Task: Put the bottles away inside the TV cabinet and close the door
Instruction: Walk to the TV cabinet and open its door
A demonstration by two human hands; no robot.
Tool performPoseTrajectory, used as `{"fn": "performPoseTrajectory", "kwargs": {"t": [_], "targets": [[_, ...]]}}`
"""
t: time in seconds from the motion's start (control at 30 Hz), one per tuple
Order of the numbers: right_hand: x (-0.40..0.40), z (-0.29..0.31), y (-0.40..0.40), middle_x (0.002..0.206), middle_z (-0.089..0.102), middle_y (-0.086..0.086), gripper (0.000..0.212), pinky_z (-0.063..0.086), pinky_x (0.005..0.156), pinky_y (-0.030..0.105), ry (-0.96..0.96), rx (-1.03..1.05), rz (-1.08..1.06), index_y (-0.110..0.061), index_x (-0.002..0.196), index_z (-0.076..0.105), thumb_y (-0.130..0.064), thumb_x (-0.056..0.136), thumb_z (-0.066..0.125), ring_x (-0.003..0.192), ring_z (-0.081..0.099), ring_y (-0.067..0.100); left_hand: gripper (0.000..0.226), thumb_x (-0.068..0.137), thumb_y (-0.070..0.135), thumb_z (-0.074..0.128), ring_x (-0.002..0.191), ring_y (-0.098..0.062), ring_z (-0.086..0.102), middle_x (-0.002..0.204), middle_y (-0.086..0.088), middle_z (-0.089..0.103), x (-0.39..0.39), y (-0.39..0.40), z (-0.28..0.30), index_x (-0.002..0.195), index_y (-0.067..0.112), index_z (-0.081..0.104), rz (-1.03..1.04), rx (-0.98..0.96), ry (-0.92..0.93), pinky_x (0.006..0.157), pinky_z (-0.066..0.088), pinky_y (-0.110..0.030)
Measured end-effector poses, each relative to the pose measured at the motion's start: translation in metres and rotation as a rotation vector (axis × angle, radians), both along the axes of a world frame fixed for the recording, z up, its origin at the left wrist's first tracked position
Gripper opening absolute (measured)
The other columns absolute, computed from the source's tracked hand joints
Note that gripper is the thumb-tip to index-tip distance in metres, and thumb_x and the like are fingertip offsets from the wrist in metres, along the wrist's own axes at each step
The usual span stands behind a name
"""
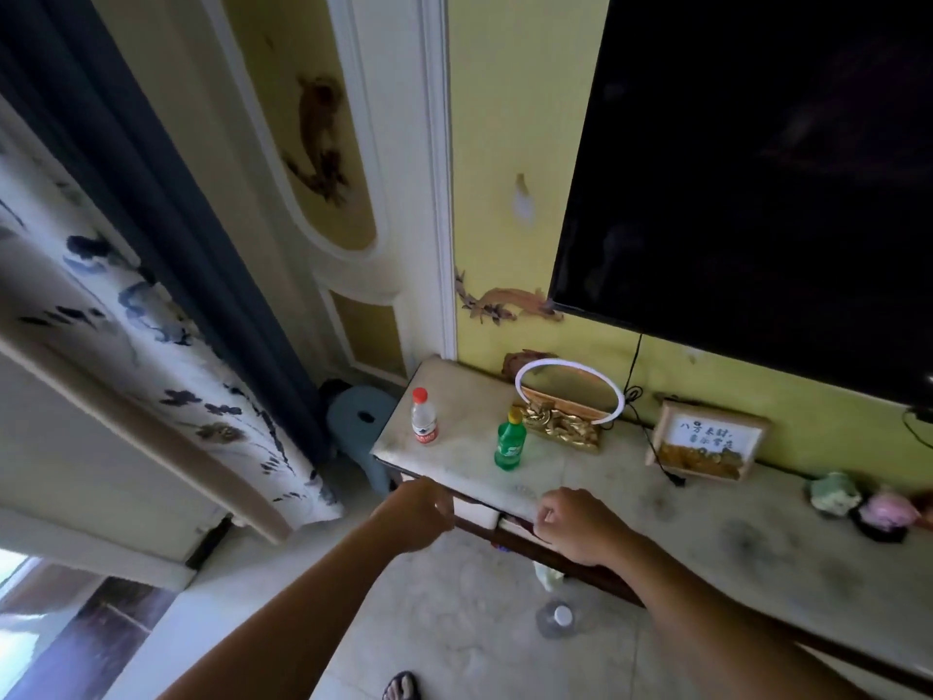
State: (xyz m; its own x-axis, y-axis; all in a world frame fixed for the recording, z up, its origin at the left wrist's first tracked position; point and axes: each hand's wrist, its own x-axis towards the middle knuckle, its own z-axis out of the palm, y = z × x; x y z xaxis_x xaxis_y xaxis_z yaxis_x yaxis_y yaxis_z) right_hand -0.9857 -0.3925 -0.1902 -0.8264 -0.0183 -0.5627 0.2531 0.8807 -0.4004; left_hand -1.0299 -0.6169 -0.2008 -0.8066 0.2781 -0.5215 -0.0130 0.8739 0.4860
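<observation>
Risk first: both hands sit at the front edge of the counter (631, 502), right where the cabinet front begins, and the two bottles stand upright just behind that edge. Left hand (421, 515) is curled into a loose fist below the lip, holding nothing I can see; right hand (575, 527) is curled over the lip with fingers tucked under, maybe on a door or drawer edge, can't tell which from this angle. If the door gets yanked, the jolt could tip either bottle, and the green bottle (510, 445) is nearest the edge, so my guess is it goes first and rolls off onto the tiled floor. Another clear bottle (557, 618) stands on the floor below the right hand, in the likely swing path of a door or a foot; easy to kick. Cabinet interior isn't visible, so fit is unknown. Looks: water bottle (423, 416) is clear plastic, red cap, red-and-white label, near the counter's left end, well apart from the green one. Green bottle has a yellow cap and white label, just beside the gold ornament (560, 426) with the white ring. Both capped, neither touched.
</observation>
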Motion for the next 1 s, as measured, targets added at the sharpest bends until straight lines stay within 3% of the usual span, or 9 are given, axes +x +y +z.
{"fn": "performPoseTrajectory", "kwargs": {"t": [0.07,0.2,0.33,0.6,0.7,0.8,0.9,1.0], "targets": [[-0.008,-0.016,-0.006,0.106,0.072,0.006,0.023,0.048,0.072,0.029,-0.001,0.006,-0.020,-0.016,0.100,0.068,-0.034,0.092,0.055,0.092,0.066,0.020,0.023,0.086,0.029,0.066,0.112,-0.018,0.058,0.112,-0.001,0.062,-0.007,-0.006,-0.020,0.106,0.019,0.066,-0.020,-0.029,-0.026,0.102,0.044,-0.036],[-0.028,-0.053,-0.010,0.111,0.073,0.004,0.021,0.051,0.077,0.029,0.005,0.057,-0.036,-0.017,0.104,0.068,-0.029,0.093,0.055,0.095,0.066,0.018,0.024,0.088,0.032,0.061,0.109,-0.017,0.058,0.116,0.000,0.062,-0.016,-0.007,-0.068,0.109,0.022,0.062,-0.090,-0.037,0.019,0.092,0.048,-0.027],[-0.044,-0.101,-0.012,0.113,0.072,0.002,0.025,0.049,0.076,0.028,-0.023,0.053,-0.038,-0.020,0.111,0.067,-0.031,0.089,0.059,0.099,0.067,0.021,0.024,0.091,0.031,0.057,0.110,-0.021,0.060,0.119,-0.004,0.064,-0.025,0.016,-0.114,0.112,0.020,0.062,-0.114,-0.052,0.023,0.095,0.049,-0.034],[-0.042,-0.267,-0.006,0.131,0.065,0.001,0.046,0.048,0.096,0.031,-0.056,-0.011,-0.023,-0.024,0.134,0.055,-0.033,0.090,0.059,0.117,0.061,0.019,0.029,0.092,0.029,0.056,0.118,-0.022,0.057,0.127,-0.005,0.061,-0.036,0.054,-0.271,0.119,0.019,0.057,-0.070,-0.082,0.052,0.098,0.048,-0.034],[-0.044,-0.338,-0.006,0.146,0.052,-0.002,0.061,0.040,0.105,0.031,-0.082,-0.036,0.002,-0.025,0.149,0.036,-0.036,0.093,0.058,0.133,0.049,0.018,0.036,0.093,0.027,0.053,0.124,-0.023,0.054,0.134,-0.005,0.057,-0.038,0.065,-0.343,0.128,0.020,0.051,-0.196,-0.166,0.147,0.103,0.045,-0.038],[-0.051,-0.414,-0.010,0.154,0.044,0.000,0.077,0.038,0.109,0.033,-0.046,-0.069,-0.033,-0.025,0.156,0.019,-0.032,0.091,0.059,0.140,0.043,0.020,0.037,0.089,0.015,0.054,0.119,-0.023,0.055,0.129,-0.005,0.059,-0.047,0.076,-0.415,0.126,0.021,0.052,-0.354,-0.226,0.283,0.096,0.050,-0.042],[-0.059,-0.486,-0.019,0.148,0.052,0.001,0.076,0.042,0.110,0.036,0.032,-0.136,-0.101,-0.024,0.155,0.019,-0.028,0.090,0.059,0.136,0.048,0.020,0.042,0.088,0.007,0.050,0.123,-0.020,0.049,0.130,-0.002,0.056,-0.057,0.078,-0.479,0.128,0.023,0.054,-0.486,-0.209,0.436,0.098,0.046,-0.037],[-0.071,-0.527,-0.030,0.144,0.055,0.001,0.065,0.044,0.107,0.037,0.136,-0.215,-0.226,-0.026,0.152,0.028,-0.027,0.093,0.055,0.133,0.051,0.022,0.044,0.089,0.009,0.050,0.133,-0.022,0.042,0.140,-0.004,0.050,-0.061,0.071,-0.529,0.130,0.024,0.054,-0.467,-0.192,0.504,0.103,0.042,-0.038]]}}
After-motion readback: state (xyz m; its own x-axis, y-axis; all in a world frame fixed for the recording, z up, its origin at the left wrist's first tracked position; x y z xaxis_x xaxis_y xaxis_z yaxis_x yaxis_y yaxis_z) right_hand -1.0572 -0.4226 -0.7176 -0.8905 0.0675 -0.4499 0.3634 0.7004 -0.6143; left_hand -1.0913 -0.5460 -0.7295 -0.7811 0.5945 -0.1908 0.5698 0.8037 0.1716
